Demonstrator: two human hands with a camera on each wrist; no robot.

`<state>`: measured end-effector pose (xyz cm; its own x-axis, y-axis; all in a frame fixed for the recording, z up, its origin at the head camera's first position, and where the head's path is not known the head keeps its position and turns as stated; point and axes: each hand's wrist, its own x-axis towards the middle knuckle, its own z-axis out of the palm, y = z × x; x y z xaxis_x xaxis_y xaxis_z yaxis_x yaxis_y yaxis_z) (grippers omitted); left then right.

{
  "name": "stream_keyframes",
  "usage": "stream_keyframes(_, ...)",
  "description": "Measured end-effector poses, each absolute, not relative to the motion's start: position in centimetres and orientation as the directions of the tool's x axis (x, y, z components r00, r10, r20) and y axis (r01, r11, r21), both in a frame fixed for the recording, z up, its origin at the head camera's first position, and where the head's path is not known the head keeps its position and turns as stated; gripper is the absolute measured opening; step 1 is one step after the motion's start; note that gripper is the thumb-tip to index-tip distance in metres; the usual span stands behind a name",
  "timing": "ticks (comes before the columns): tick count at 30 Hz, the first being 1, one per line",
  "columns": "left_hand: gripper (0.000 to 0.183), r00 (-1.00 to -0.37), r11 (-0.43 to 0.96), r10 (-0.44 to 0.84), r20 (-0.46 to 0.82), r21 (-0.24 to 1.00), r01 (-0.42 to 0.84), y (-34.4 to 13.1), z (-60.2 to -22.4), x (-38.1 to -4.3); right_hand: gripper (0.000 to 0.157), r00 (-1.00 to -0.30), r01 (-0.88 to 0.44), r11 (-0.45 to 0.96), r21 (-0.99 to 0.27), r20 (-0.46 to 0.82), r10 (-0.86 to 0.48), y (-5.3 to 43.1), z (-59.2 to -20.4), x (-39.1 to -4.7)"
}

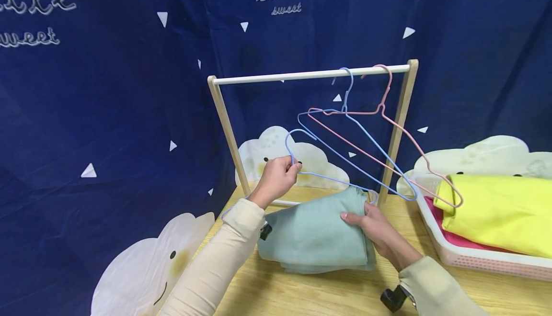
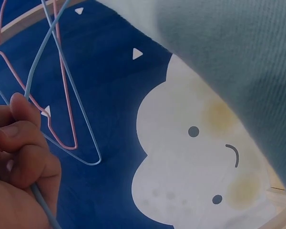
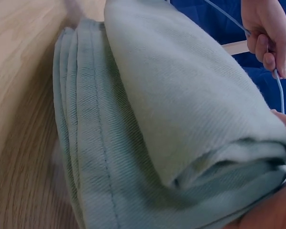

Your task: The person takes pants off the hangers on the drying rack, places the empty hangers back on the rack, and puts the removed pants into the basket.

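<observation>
In the head view my left hand [image 1: 277, 178] pinches a blue wire hanger [image 1: 286, 140] just under its hook. The hanger's shoulders slope down to both sides, and its lower part is mostly hidden behind a folded pale green cloth [image 1: 316, 232]. My right hand [image 1: 385, 233] grips that cloth at its right end, thumb on top and the other fingers mostly out of sight. In the right wrist view the cloth [image 3: 181, 90] shows several stacked layers and a stitched seam, with its upper fold rolled over. The left wrist view shows the left fingers [image 2: 26, 143] curled round the blue wire.
Behind my hands stands a wooden rack with a white rail [image 1: 280, 75]. Another blue hanger [image 1: 352, 82] and a pink hanger [image 1: 389, 84] hang on its right half. At right, a white basket [image 1: 448, 253] holds yellow cloth [image 1: 500, 210] over a deep pink one. A blue patterned curtain hangs behind.
</observation>
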<state>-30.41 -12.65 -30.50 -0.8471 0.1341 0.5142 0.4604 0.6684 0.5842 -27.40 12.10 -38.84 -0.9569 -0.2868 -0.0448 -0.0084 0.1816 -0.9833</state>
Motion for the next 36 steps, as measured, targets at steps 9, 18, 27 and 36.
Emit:
stream_keyframes(9, 0.030, -0.833, 0.668, 0.140, 0.535, 0.570, 0.478, -12.88, -30.80, -30.54, 0.041, -0.954, -0.005, 0.158, -0.987, -0.043, -0.297, 11.99, -38.49, -27.27)
stream_keyframes(18, 0.025, -0.833, 0.670, 0.136, 0.536, 0.570, 0.476, -13.08, -31.05, -30.53, 0.040, -0.953, -0.021, 0.159, -0.987, -0.028, -0.302, 11.95, -38.48, -27.10)
stream_keyframes(27, 0.023, -0.838, 0.663, 0.132, 0.530, 0.581, 0.472, -13.27, -31.43, -30.58, 0.039, -0.950, -0.012, 0.146, -0.989, -0.034, -0.310, 11.88, -38.62, -26.86)
stream_keyframes(36, 0.025, -0.841, 0.675, 0.121, 0.527, 0.578, 0.459, -13.20, -31.44, -30.58, 0.040, -0.949, -0.021, 0.139, -0.990, -0.024, -0.313, 11.68, -38.22, -26.81)
